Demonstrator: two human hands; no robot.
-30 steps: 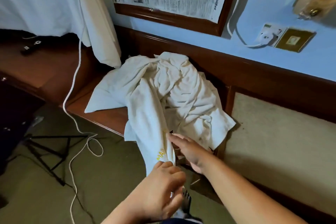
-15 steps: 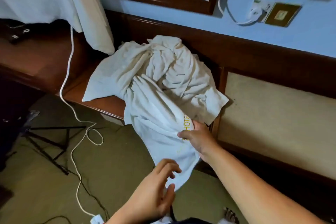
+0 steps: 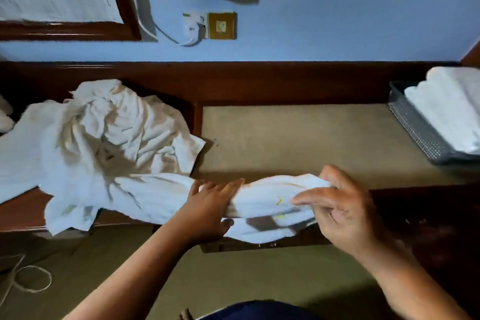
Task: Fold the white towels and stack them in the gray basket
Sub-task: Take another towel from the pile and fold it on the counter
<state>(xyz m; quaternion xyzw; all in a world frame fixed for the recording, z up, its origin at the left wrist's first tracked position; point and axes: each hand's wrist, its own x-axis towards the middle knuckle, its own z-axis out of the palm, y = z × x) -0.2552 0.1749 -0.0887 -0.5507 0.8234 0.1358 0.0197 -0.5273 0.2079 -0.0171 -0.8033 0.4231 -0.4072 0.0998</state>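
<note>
Stretching towel (image 3: 272,196): we hold it bunched and level along the near tabletop edge, lower flap hanging past that edge.
Right grip (image 3: 340,205): fingers curled, pinching the towel's right end.
Left grip (image 3: 207,206): fingers straight, laid across the towel's middle, thumb at the lower flap.
Towel heap (image 3: 111,132): crumpled at left, touching our towel, one corner over the wooden edge.
Tabletop (image 3: 298,138): beige stretch lies between heap and basket, behind our towel.
Gray basket (image 3: 415,135): far right edge, folded towels (image 3: 446,109) inside, well apart from both grips.
</note>
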